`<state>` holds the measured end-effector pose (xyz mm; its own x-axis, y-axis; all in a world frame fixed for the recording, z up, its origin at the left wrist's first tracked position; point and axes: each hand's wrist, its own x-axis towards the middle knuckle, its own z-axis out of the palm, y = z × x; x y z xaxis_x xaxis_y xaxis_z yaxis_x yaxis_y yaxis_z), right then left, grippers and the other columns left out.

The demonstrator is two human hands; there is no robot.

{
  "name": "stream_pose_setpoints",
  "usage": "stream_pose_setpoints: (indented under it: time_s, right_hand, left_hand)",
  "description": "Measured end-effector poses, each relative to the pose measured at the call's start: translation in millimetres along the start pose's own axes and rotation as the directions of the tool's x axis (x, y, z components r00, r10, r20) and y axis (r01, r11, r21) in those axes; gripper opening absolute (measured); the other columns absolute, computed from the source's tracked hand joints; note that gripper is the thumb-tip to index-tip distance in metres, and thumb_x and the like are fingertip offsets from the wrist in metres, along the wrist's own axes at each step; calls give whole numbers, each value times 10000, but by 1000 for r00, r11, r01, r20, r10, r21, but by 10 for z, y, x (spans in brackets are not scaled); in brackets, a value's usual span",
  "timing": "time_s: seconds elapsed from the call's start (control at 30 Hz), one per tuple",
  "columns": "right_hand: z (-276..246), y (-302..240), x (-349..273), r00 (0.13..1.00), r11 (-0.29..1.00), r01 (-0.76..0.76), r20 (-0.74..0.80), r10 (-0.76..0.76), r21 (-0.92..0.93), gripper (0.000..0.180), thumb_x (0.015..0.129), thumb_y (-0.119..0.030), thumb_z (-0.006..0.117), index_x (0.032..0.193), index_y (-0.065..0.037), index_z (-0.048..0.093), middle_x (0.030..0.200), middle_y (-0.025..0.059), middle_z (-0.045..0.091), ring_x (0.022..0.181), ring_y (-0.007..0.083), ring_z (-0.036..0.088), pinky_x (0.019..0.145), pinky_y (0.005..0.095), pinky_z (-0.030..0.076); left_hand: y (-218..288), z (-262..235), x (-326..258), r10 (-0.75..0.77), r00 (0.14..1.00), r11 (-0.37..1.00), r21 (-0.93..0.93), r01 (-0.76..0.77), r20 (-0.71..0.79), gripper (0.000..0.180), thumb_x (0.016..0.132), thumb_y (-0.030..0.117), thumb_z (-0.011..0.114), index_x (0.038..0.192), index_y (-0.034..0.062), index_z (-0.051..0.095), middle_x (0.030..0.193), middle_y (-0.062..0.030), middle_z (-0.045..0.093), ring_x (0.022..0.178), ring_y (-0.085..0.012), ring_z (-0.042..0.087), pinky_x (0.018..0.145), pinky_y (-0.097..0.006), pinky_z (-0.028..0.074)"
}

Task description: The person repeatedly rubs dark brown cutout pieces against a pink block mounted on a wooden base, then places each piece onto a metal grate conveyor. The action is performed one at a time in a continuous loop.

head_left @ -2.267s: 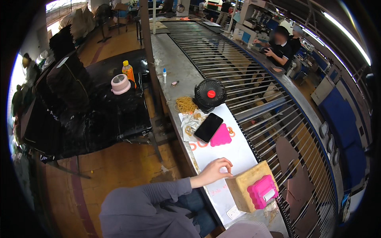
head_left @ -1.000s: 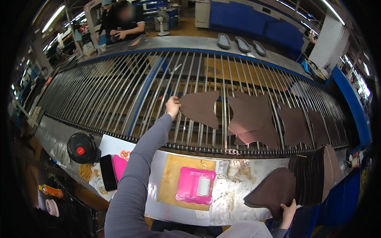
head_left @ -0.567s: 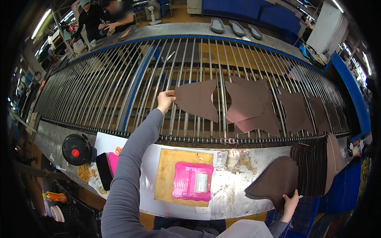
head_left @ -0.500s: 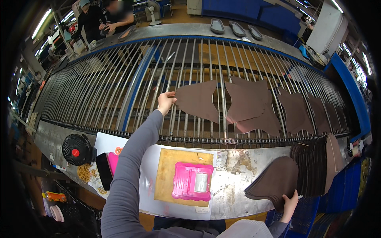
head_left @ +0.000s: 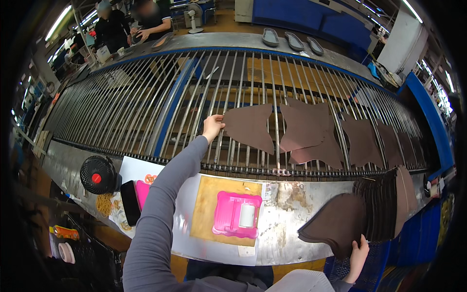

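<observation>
My left hand [head_left: 213, 127] reaches over the roller rack, its fingers closed on the left end of a flat brown cut piece [head_left: 249, 127]. That piece lies across the metal bars. Just right of it, more brown pieces [head_left: 302, 124] overlap on the bars. My right hand [head_left: 359, 255] is at the lower right, with thumb and fingers at the lower edge of a fanned pile of brown pieces [head_left: 335, 221] on the metal table. Its fingertips partly hide that edge. Beside the pile stands a thick stack of brown pieces [head_left: 380, 207].
A pink tray with a white roller [head_left: 238, 214] sits on a tan board [head_left: 204, 214]. To the left are a black fan [head_left: 97, 174], a phone [head_left: 129, 204] and rubber bands [head_left: 103, 204]. Shoe soles [head_left: 294, 42] lie on the far ledge, where two people work at the left.
The view has shifted slightly. My left hand and the piece at its fingers sit a little farther right. My right hand has moved slightly right along the pile's edge.
</observation>
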<state>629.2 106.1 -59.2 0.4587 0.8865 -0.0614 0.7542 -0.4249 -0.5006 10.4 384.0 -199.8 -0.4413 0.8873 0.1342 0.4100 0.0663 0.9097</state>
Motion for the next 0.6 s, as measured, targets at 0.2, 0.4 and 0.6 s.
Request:
stream_pose_setpoints:
  time_s: [0.2,0.4,0.6]
  right_hand:
    - [-488,-493,-254,965,828,261,-140,-221,496,315,920,36,547,1225,111,573,1033,121,679,925,126,596,834,253,463]
    - [-703,-1563,-395,703,539,688,-261,-662,485,285,893,28,592,1166,108,611,978,109,697,880,127,603,808,253,463]
    - [-509,-2813,-655,329,61,775,-320,-888,629,307,838,70,644,1145,90,635,988,114,704,932,144,638,845,258,479]
  left_hand:
    - [763,-351,-517,-32,978,984,-168,67,204,367,848,121,701,1195,17,643,1273,-130,615,1209,-208,552,991,-332,452]
    - [2272,-1064,-1751,612,576,791,-430,-436,542,243,823,99,754,1066,92,743,1589,-153,222,1444,-279,287,1159,-460,254]
    - [2600,-1784,-2335,556,618,831,-353,-431,556,213,782,96,780,984,31,763,1206,-152,657,1183,-245,577,1010,-359,435]
